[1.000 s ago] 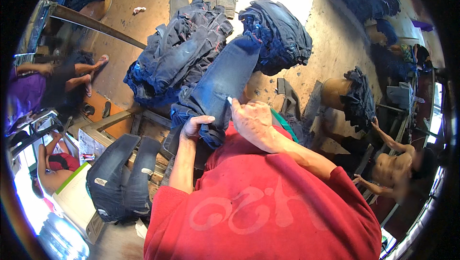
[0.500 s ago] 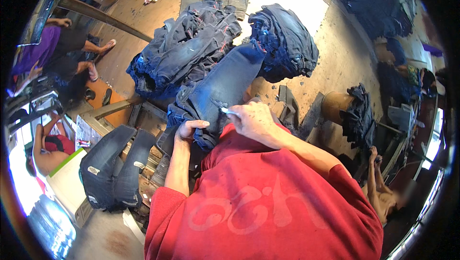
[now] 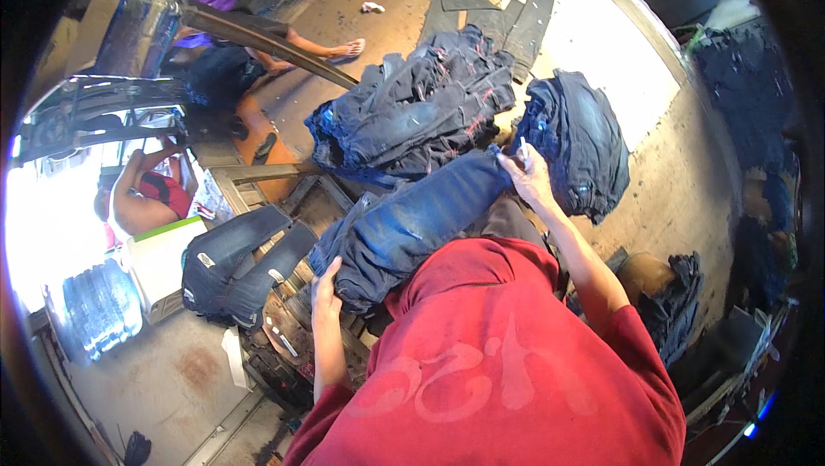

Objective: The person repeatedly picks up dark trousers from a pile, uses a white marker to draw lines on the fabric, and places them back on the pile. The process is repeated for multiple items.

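Below, both hands on folded jeans

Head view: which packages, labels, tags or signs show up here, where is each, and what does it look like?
Pale patch label: on the waistband of the dark jeans lying left of the left hand; small, rectangular.
White box: lower left, beside those jeans; green top edge.
Wrapped bottle pack: far left on the floor; clear plastic, bluish.
Small white piece: at the right hand fingertips, on the blue jeans; too small to identify.
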A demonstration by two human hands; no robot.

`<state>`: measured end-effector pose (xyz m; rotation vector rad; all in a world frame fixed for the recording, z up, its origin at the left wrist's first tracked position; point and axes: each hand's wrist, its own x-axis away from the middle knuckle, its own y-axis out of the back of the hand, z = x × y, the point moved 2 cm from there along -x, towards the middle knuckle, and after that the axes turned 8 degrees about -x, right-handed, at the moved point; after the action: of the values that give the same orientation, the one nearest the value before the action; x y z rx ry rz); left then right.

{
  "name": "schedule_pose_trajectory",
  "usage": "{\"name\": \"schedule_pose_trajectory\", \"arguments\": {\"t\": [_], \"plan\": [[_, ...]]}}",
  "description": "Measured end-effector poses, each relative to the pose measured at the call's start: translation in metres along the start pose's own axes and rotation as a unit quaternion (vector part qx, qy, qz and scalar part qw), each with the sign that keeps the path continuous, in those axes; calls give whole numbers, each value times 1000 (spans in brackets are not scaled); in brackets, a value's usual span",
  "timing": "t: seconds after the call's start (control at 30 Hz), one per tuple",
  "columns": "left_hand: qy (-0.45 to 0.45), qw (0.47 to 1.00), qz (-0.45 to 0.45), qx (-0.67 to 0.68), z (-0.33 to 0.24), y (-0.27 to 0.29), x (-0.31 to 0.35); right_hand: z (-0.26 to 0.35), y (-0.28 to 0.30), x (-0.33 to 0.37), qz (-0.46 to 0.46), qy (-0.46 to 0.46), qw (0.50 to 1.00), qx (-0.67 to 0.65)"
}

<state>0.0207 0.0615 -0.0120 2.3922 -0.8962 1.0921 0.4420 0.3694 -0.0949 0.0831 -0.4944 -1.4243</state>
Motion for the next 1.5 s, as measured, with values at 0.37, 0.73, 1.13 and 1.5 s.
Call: {"name": "schedule_pose_trajectory", "arguments": {"t": [0.37, 0.73, 1.13, 1.5], "plan": [[-64, 990, -20, 124, 18, -24, -23, 37, 90, -80, 114, -23, 991, -71], [-136, 991, 0, 12, 5, -82, -7, 12, 67, -98, -36, 192, 975, 105], [-123, 886, 412, 172, -98, -423, -46, 69, 414, -244, -204, 148, 964, -81], [-209, 970, -123, -24, -180, -94, -160, -120, 299, -176, 14, 4, 979, 203]]}}
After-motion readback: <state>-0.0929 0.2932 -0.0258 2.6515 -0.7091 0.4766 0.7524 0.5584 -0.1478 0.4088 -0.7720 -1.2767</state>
